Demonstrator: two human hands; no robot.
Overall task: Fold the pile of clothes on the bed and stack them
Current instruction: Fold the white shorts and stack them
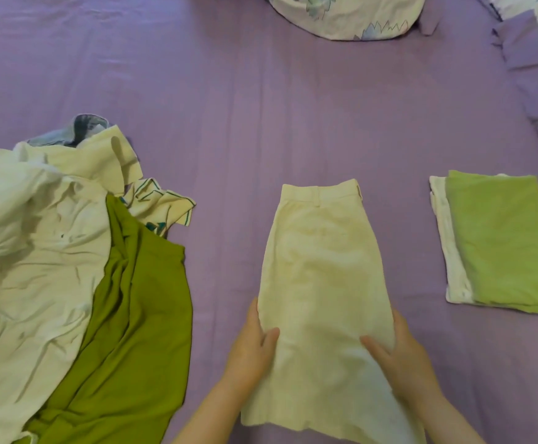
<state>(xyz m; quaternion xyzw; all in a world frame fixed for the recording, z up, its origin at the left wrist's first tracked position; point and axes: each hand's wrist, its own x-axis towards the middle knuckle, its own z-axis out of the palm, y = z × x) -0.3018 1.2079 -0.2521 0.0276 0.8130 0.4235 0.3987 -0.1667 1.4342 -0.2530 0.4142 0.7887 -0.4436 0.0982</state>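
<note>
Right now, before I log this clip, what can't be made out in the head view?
- Cream shorts: near hem cut off by the bottom edge.
- Folded stack: the green top hides all but a white edge beneath; piece count unclear.
- Unfolded pile: cut by the left edge; overlapping garments hide how many remain.
- Both hands, left and right: fingertips under the cloth.

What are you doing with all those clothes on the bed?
A person is folding laundry. Both hands, left hand and right hand, hold the sides of cream shorts lying flat on the purple bed. An unfolded pile waits on the left; a small folded stack sits on the right.
</note>
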